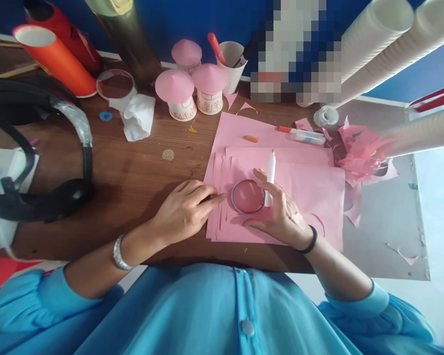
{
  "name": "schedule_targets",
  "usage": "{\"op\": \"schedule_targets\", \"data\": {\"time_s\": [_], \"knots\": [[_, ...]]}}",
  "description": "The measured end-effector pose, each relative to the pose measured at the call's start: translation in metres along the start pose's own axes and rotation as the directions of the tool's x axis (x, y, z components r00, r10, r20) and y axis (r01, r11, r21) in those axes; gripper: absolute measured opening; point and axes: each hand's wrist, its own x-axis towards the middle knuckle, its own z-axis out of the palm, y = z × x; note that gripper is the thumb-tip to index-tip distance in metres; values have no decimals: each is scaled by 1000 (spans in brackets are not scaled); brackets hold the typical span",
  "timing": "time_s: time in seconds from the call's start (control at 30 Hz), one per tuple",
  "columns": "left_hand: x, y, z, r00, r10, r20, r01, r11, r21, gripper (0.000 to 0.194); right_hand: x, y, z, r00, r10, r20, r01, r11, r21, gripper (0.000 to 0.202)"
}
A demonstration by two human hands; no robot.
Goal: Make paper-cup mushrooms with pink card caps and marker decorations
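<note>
The round piece [232, 197] lying on the pink sheets [313, 190] is best kept flat, the stack steady. The left hand [184, 209] lies palm down, fingers loosely extended onto the stack's edge, gripping nothing; the right hand [285, 211] arches, thumb and fingers spread beside the piece; contact with the white marker [271, 170] is unclear.

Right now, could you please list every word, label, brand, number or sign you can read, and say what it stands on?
No text can be read with certainty.
Dark bottle: pale lettering low down, too blurred to read.
Ring: dark marks on its right side, too small to read.
Pixelated patch: any text there is masked.
</note>
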Motion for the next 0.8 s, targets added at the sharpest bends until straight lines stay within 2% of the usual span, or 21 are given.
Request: {"op": "schedule_targets", "data": {"time_s": [0.13, 0.3, 0.53, 0.8], "knots": [[-1, -1, 7, 995, 81, 59, -82, 996, 16, 29, 4, -4, 6, 999, 37, -2, -37, 997, -68, 85], [0, -2, 10, 995, 81, 58, -83, 996, 25, 29, 4, -6, 5, 999, 46, -6, -46, 995, -92, 66], [-1, -3, 10, 995, 85, 60, -87, 996, 31, 26, 3, -6, 2, 998, 28, -54, -33, 996, -83, 66], [-2, -2, 10, 996, 76, 56, -78, 997, 20, 27, 5, -7, 7, 999, 11, -37, -14, 996, -91, 63]]}}
